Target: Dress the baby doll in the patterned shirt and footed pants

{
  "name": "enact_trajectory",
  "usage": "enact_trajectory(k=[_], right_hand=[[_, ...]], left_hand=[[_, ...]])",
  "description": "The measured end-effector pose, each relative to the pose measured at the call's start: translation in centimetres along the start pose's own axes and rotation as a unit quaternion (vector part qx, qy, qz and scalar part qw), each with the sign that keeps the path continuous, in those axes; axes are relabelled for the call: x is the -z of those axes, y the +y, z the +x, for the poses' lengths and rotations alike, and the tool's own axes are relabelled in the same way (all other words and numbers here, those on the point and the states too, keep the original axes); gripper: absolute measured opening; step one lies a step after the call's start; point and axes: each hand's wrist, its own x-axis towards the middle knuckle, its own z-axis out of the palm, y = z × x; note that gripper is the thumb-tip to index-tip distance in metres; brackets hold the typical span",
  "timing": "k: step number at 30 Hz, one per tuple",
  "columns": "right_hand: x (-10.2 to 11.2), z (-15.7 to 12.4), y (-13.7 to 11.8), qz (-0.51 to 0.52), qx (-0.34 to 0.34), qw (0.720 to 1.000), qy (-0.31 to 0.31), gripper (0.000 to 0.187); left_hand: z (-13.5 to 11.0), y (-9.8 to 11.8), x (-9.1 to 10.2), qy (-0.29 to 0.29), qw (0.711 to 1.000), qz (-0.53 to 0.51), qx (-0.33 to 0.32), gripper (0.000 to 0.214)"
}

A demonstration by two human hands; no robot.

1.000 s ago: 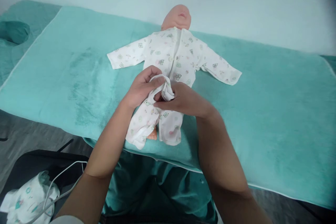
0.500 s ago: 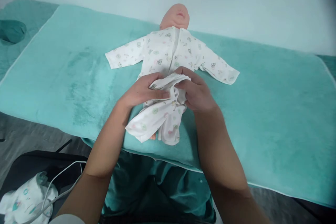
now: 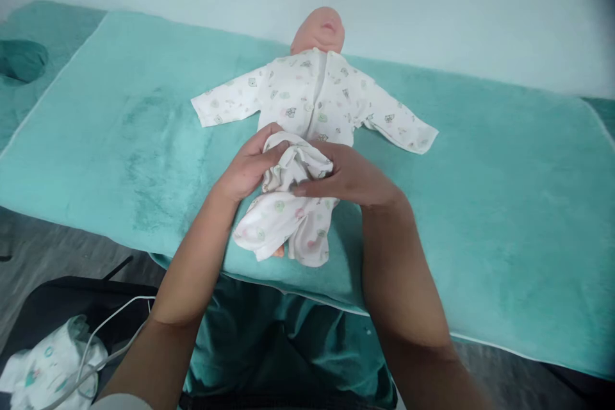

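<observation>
A baby doll point(image 3: 317, 31) lies on its back, dressed in a white printed top point(image 3: 288, 86) with both sleeves spread out. Small white baby pants point(image 3: 271, 218) with a matching print lie bunched over its lower body, and a bit of a foot shows below a leg opening. My left hand point(image 3: 252, 163) grips the waistband on the left, thumb on top of the cloth. From the right, my right hand point(image 3: 348, 173) holds the bunched cloth, with its thumb at the waist opening. The doll's legs are mostly hidden by the pants and my hands.
A green padded bed point(image 3: 480, 205) carries the doll, its far side against a pale wall point(image 3: 432, 6). At the left end is a face hole point(image 3: 22, 61). A black chair point(image 3: 110, 295) at lower left holds a printed white cloth point(image 3: 52, 359) and a white cable point(image 3: 91, 339).
The waistband has moved left and its opening is turned up more. My right hand has shifted left, its thumb now lower across the cloth; my left hand holds nearer the waistband's edge.
</observation>
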Motion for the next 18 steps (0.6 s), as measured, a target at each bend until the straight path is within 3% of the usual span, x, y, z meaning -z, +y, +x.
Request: enact_trajectory(k=[4, 11, 18], right_hand=[[-0.2, -0.1, 0.3, 0.017, 0.016, 1.000, -0.015, 0.043], [-0.7, 0.1, 1.5, 0.117, 0.023, 0.988, 0.098, 0.035], [-0.7, 0.2, 1.6, 0.156, 0.022, 0.981, 0.111, 0.039]], left_hand=[[0.1, 0.3, -0.2, -0.005, 1.000, -0.027, 0.007, 0.050], [0.0, 0.8, -0.1, -0.050, 0.999, 0.018, 0.012, 0.053], [0.1, 1.7, 0.3, -0.111, 0.990, 0.082, 0.033, 0.064]])
